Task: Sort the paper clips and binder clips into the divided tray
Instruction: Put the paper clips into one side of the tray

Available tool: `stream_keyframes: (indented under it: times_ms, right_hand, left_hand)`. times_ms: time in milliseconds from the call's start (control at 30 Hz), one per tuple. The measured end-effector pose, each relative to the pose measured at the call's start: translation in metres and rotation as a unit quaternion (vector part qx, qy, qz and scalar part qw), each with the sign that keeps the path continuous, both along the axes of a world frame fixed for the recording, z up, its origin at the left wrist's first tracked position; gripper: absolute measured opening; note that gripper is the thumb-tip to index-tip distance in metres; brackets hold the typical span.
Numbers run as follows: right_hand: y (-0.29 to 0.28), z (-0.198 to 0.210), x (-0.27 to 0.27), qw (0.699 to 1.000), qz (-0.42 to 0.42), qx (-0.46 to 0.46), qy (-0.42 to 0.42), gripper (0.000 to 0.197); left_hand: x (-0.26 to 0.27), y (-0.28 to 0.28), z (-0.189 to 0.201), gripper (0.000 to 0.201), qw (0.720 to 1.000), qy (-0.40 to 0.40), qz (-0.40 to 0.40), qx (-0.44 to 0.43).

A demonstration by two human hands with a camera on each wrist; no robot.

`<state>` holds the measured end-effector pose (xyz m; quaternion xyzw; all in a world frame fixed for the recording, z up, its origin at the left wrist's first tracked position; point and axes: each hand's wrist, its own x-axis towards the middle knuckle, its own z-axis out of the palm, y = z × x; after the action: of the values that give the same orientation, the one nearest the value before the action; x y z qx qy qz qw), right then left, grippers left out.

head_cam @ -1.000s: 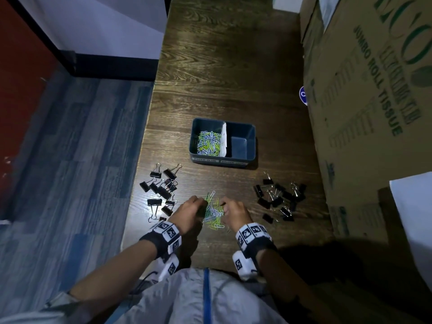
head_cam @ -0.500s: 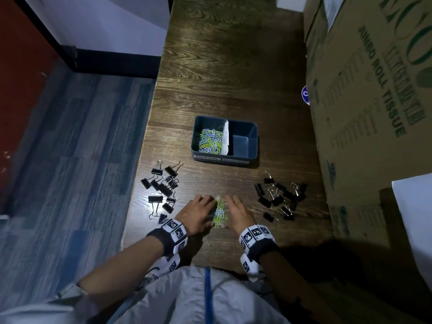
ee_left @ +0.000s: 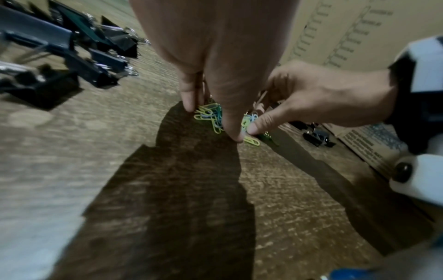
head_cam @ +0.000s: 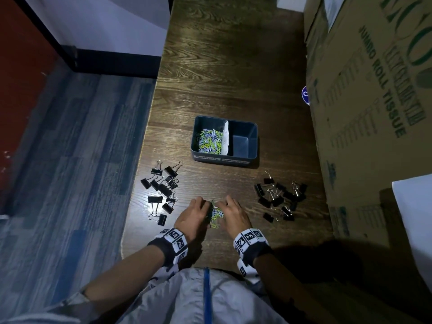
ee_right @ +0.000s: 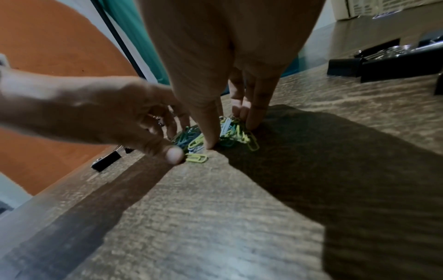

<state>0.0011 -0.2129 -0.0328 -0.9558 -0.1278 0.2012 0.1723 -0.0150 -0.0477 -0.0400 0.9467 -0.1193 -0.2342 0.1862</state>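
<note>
A small pile of coloured paper clips (head_cam: 216,215) lies on the wooden table near me. My left hand (head_cam: 198,212) and right hand (head_cam: 230,211) cup it from either side, fingertips on the table, thumbs and fingers curled around the clips (ee_left: 210,115) (ee_right: 235,130). Beyond them stands the dark divided tray (head_cam: 224,158); its left compartment holds paper clips (head_cam: 210,140) and its right compartment (head_cam: 243,142) is bare. Black binder clips lie in two groups, one at the left (head_cam: 162,185) and one at the right (head_cam: 280,197).
Large cardboard boxes (head_cam: 374,113) wall off the table's right side. The table's left edge (head_cam: 142,183) runs just beyond the left binder clips, with carpeted floor below. A white sheet (head_cam: 416,218) lies at the right.
Both hands have drawn closer together, squeezing the loose paper clips into a tighter, narrower pile between them. The tray and both groups of binder clips stay put.
</note>
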Motion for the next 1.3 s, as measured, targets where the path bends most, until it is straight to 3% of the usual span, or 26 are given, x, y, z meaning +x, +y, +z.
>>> stream_keyframes:
  times_ms: [167,300,367,467,600,767,867,1033,1200,1300]
  right_hand:
    - [0.0,0.008,0.003,1.0,-0.013,0.006,0.024,0.039]
    - [-0.007,0.009,0.011,0.998,-0.02,0.011,0.055,0.038]
    - [-0.012,0.005,0.012,0.997,-0.041,0.007,0.068,0.042]
    - [-0.016,0.006,0.01,0.992,-0.072,-0.011,0.1,0.03]
    - [-0.026,0.019,0.013,0.994,-0.082,0.026,0.066,0.017]
    - [-0.021,0.038,0.038,0.991,-0.094,0.023,0.096,0.015]
    - [-0.015,0.05,0.057,0.99,-0.083,0.034,0.111,0.012]
    - [0.0,0.088,0.092,0.993,-0.071,0.094,0.005,0.008]
    - [0.022,0.117,0.15,0.987,-0.074,0.124,-0.077,0.005]
    - [0.035,0.121,0.17,0.983,-0.096,0.133,-0.085,0.011]
  left_hand:
    - [0.009,-0.003,0.007,0.033,1.0,0.005,0.02,-0.02]
    - [0.014,0.012,0.008,0.037,0.998,0.029,0.033,-0.041]
    - [0.015,0.017,0.011,0.032,0.998,0.009,0.029,-0.05]
    - [0.016,0.021,0.02,0.027,0.997,-0.025,0.032,-0.069]
    - [0.032,0.026,0.043,0.017,0.989,-0.072,0.033,-0.121]
    - [0.087,0.026,0.084,0.004,0.969,-0.145,0.071,-0.189]
    - [0.134,0.021,0.105,0.009,0.956,-0.187,0.108,-0.197]
    - [0.183,0.02,0.112,0.042,0.97,-0.134,0.128,-0.158]
    - [0.163,0.037,0.085,0.02,0.956,-0.197,0.18,-0.126]
    - [0.131,0.039,0.067,0.016,0.965,-0.169,0.163,-0.119]
